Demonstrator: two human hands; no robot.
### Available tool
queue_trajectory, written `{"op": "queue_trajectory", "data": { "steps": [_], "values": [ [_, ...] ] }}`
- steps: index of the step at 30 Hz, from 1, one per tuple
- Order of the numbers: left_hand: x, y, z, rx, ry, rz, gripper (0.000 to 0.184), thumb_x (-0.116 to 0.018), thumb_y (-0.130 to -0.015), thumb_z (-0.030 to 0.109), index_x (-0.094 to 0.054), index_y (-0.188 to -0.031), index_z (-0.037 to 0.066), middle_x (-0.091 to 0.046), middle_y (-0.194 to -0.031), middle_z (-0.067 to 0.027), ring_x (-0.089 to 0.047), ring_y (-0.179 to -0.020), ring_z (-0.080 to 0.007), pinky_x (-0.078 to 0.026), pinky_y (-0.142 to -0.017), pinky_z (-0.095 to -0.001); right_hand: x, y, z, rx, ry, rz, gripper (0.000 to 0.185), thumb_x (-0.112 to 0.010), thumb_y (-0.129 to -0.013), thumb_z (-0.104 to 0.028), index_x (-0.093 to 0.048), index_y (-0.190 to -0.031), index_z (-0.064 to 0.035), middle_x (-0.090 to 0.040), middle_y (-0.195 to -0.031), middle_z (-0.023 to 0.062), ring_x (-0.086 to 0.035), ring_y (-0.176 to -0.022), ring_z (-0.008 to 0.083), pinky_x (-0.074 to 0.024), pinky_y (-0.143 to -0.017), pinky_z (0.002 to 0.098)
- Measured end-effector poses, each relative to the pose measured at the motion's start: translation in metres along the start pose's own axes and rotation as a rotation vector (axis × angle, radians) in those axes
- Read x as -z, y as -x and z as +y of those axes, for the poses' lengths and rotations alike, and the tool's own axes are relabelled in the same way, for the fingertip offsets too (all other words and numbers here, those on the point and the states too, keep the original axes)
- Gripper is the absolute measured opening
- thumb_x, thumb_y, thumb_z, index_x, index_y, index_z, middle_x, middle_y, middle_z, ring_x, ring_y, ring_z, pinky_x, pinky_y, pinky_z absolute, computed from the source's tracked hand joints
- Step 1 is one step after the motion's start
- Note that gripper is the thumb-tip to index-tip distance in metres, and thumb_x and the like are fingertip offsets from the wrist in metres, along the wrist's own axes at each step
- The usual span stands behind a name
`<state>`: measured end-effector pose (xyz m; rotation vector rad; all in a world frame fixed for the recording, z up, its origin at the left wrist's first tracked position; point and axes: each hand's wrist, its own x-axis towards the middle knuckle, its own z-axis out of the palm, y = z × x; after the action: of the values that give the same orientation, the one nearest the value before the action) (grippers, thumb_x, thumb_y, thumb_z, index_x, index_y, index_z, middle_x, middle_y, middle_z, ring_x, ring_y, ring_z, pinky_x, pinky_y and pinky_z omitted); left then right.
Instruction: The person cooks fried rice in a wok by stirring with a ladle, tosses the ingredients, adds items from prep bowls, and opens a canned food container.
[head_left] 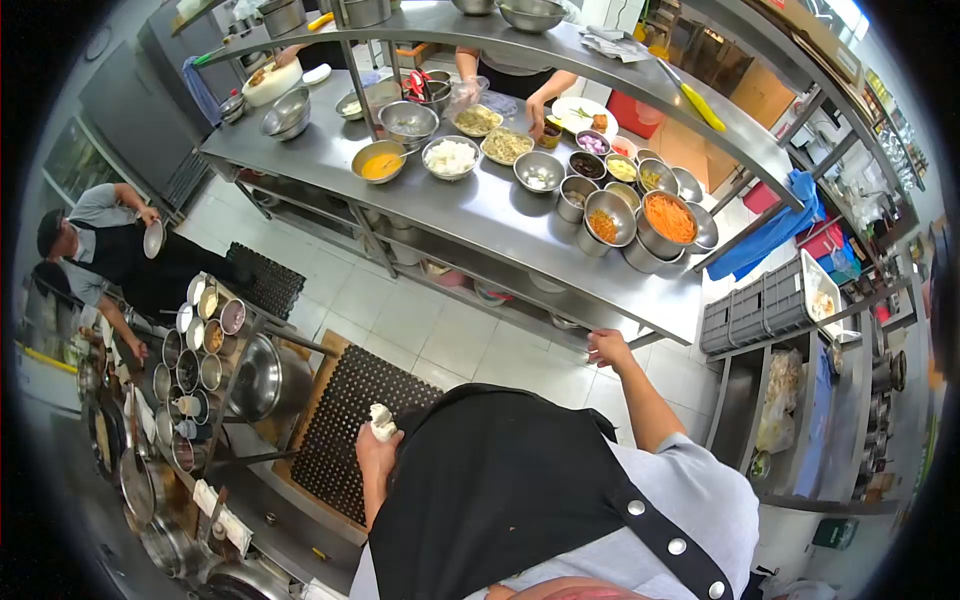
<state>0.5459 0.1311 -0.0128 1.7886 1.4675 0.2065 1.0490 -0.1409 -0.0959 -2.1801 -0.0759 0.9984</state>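
My left hand (376,452) is closed around a white crumpled cloth (382,423), held low by my apron above a black perforated floor mat (340,430). My right hand (608,348) hangs in the air near the front edge of the steel table (460,232), with its fingers loosely bent and nothing seen in them. On that table, nearest to my right hand, stand a bowl of shredded carrot (669,218) and a bowl of orange-brown bits (603,226). Farther left are a bowl of white chunks (450,158) and a bowl of yellow liquid (380,164).
Across the table, a person's hands (537,110) work among bowls near a white plate (583,112). At left, another person (110,235) holds a small bowl beside a rack of metal containers (190,370). A grey crate (755,310) stands at right. A shelf (560,48) spans above the table.
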Motion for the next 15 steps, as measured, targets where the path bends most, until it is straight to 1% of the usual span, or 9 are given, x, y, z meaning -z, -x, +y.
{"op": "queue_trajectory", "data": {
  "steps": [1,4,5,7,9,11,12,14,15],
  "values": [
    [-0.003,-0.007,0.005,0.010,-0.005,-0.005,0.048,-0.085,-0.071,0.018,-0.066,-0.112,0.002,-0.069,-0.108,-0.0174,-0.067,-0.103,-0.0378,-0.051,-0.089,-0.0426,0.004,-0.004,0.000,-0.021,-0.091,0.021,0.039,-0.067,-0.093,-0.032,-0.067,-0.120,-0.0047,-0.072,-0.094,0.0092,-0.070,-0.070,0.0210,-0.0571,-0.052,0.0370],
    [-0.015,-0.034,0.004,-0.013,-0.022,-0.031,0.049,-0.085,-0.071,0.018,-0.067,-0.113,0.002,-0.068,-0.110,-0.0164,-0.066,-0.104,-0.0374,-0.051,-0.090,-0.0421,-0.006,-0.039,-0.024,0.049,-0.150,-0.036,0.039,-0.065,-0.096,-0.033,-0.065,-0.124,-0.0062,-0.071,-0.093,0.0077,-0.070,-0.073,0.0185,-0.0549,-0.053,0.0347],
    [-0.020,-0.045,0.001,-0.030,-0.030,-0.027,0.050,-0.085,-0.070,0.019,-0.067,-0.114,0.002,-0.068,-0.111,-0.0167,-0.066,-0.104,-0.0376,-0.051,-0.091,-0.0426,-0.012,-0.047,-0.049,0.083,-0.182,-0.049,0.038,-0.065,-0.098,-0.032,-0.065,-0.126,-0.0067,-0.070,-0.092,0.0073,-0.069,-0.074,0.0168,-0.0532,-0.052,0.0332],
    [-0.026,-0.067,0.006,-0.044,-0.034,-0.039,0.051,-0.086,-0.070,0.019,-0.067,-0.115,0.002,-0.068,-0.111,-0.0170,-0.066,-0.104,-0.0379,-0.051,-0.091,-0.0431,-0.015,-0.054,-0.117,0.185,-0.238,-0.115,0.036,-0.062,-0.100,-0.033,-0.064,-0.126,-0.0075,-0.071,-0.096,0.0056,-0.069,-0.080,0.0157,-0.0538,-0.058,0.0325],
    [-0.031,-0.096,0.023,-0.014,-0.043,-0.109,0.052,-0.086,-0.069,0.019,-0.067,-0.115,0.001,-0.067,-0.112,-0.0180,-0.065,-0.105,-0.0388,-0.051,-0.091,-0.0440,-0.012,-0.071,-0.188,0.222,-0.241,-0.105,0.036,-0.060,-0.101,-0.033,-0.064,-0.126,-0.0072,-0.071,-0.099,0.0038,-0.069,-0.081,0.0150,-0.0530,-0.059,0.0296],
    [-0.040,-0.134,0.036,-0.007,-0.037,-0.149,0.050,-0.086,-0.069,0.018,-0.068,-0.113,0.001,-0.067,-0.112,-0.0185,-0.065,-0.106,-0.0389,-0.051,-0.091,-0.0439,-0.003,-0.078,-0.254,0.391,-0.217,-0.054,0.036,-0.060,-0.101,-0.032,-0.064,-0.127,-0.0078,-0.070,-0.100,0.0038,-0.068,-0.080,0.0141,-0.0525,-0.059,0.0280],
    [-0.044,-0.155,0.041,0.007,-0.040,-0.171,0.049,-0.086,-0.069,0.017,-0.068,-0.112,0.000,-0.067,-0.112,-0.0190,-0.065,-0.106,-0.0389,-0.051,-0.092,-0.0438,0.008,-0.092,-0.283,0.386,-0.201,-0.036,0.036,-0.060,-0.101,-0.032,-0.064,-0.127,-0.0078,-0.070,-0.100,0.0038,-0.068,-0.080,0.0141,-0.0525,-0.059,0.0280],
    [-0.054,-0.203,0.040,0.010,0.046,-0.180,0.046,-0.085,-0.071,0.017,-0.069,-0.110,0.000,-0.068,-0.111,-0.0203,-0.066,-0.104,-0.0383,-0.051,-0.091,-0.0438,0.026,-0.128,-0.338,0.413,-0.137,-0.003,0.042,-0.062,-0.100,-0.034,-0.063,-0.128,-0.0039,-0.071,-0.102,0.0059,-0.067,-0.080,0.0127,-0.0525,-0.058,0.0270],
    [-0.058,-0.224,0.047,0.035,0.099,-0.183,0.045,-0.085,-0.071,0.016,-0.069,-0.110,0.000,-0.068,-0.110,-0.0207,-0.067,-0.103,-0.0382,-0.051,-0.090,-0.0439,0.035,-0.152,-0.359,0.462,-0.100,0.067,0.041,-0.061,-0.099,-0.031,-0.062,-0.129,-0.0027,-0.071,-0.101,0.0050,-0.067,-0.076,0.0123,-0.0519,-0.057,0.0254]
  ]
}}
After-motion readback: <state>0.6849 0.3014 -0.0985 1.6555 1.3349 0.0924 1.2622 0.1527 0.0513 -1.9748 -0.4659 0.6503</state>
